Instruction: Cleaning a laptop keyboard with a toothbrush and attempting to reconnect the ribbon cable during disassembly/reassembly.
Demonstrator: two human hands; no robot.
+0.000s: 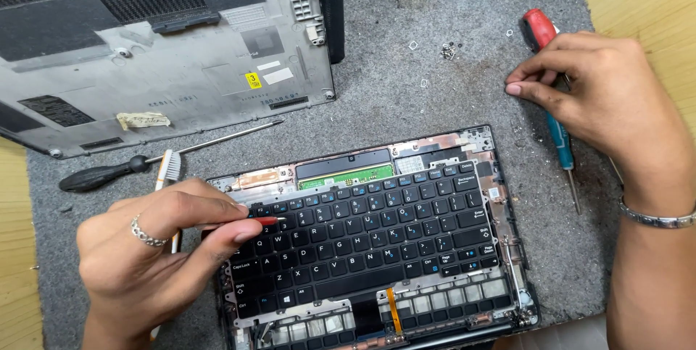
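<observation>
While the laptop keyboard lies loose in the opened palmrest frame, its upper left corner is being addressed by the left hand. A small red-tipped tool is pinched between thumb and forefinger, the fingers being closed firmly on it, and its point is laid against the top row of keys, apparently so that fine control is kept at the keyboard's edge. A ring is worn on that hand.

The right hand is held over the grey work mat, to the right of the frame. Its fingers are curled together, the forefinger and thumb being brought near one another just above the mat; whether anything tiny is gripped between them cannot be told. A red and teal screwdriver lies under this hand, touching the mat, seemingly kept within easy reach.

Small screws are gathered on the mat above the frame, probably set apart so that they are not lost. The removed bottom cover is laid inside-up at the upper left, clear of the work. A long black screwdriver and a white brush are rested between the cover and the frame, beside the left hand.
</observation>
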